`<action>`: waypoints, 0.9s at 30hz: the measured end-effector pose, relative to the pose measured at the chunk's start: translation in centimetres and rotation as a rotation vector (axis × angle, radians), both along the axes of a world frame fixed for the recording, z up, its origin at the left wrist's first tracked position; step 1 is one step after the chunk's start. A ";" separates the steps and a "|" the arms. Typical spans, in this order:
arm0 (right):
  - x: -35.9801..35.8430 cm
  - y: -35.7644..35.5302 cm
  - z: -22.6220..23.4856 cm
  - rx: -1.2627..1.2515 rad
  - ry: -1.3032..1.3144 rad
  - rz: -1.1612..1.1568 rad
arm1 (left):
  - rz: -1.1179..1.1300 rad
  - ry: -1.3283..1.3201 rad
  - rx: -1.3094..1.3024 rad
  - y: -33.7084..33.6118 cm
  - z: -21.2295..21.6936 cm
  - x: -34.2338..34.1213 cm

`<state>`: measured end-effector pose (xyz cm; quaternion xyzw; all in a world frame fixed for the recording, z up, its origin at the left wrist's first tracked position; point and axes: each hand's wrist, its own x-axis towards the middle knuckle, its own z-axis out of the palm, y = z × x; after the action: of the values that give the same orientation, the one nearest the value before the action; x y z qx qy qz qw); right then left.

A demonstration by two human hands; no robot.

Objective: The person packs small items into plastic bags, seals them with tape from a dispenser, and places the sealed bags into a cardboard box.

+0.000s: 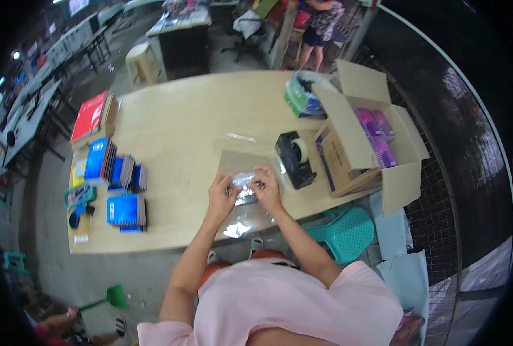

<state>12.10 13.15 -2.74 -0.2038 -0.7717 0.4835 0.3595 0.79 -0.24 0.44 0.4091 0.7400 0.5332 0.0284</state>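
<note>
A clear, shiny plastic sheet or bag (244,180) lies near the front edge of the table, its lower part hanging toward the edge. My left hand (223,193) pinches its left side with bent fingers. On the other side, my right hand (266,187) grips the plastic between thumb and fingers. Under and behind it a greyish, see-through layer spreads on the tabletop; whether it is the same piece I cannot tell. Just right of my right hand stands a black tape dispenser (297,168) with a roll of tape.
On the right, an open cardboard box (343,151) holds purple spiral notebooks (377,131). A plastic bag (304,95) sits behind it. Stacks of blue notebooks (124,210) and red books (89,115) line the table's (176,132) left side. A green stool (349,233) stands by the front right edge.
</note>
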 end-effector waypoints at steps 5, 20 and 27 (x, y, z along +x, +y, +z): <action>-1.0 1.2 -0.9 0.036 0.057 0.040 | 0.079 0.014 -0.020 1.0 -1.6 -0.3; -5.0 6.7 -1.9 -0.723 -0.057 0.367 | -0.105 -0.924 0.186 4.5 -5.6 -2.6; -2.9 4.3 0.8 -0.081 -0.009 0.283 | -0.022 -0.822 0.349 4.5 -6.6 -1.4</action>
<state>9.18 17.48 -1.94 -0.1095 -0.7741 0.5593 0.2757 -0.63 4.29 -6.14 0.1698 0.5618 0.7680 0.2566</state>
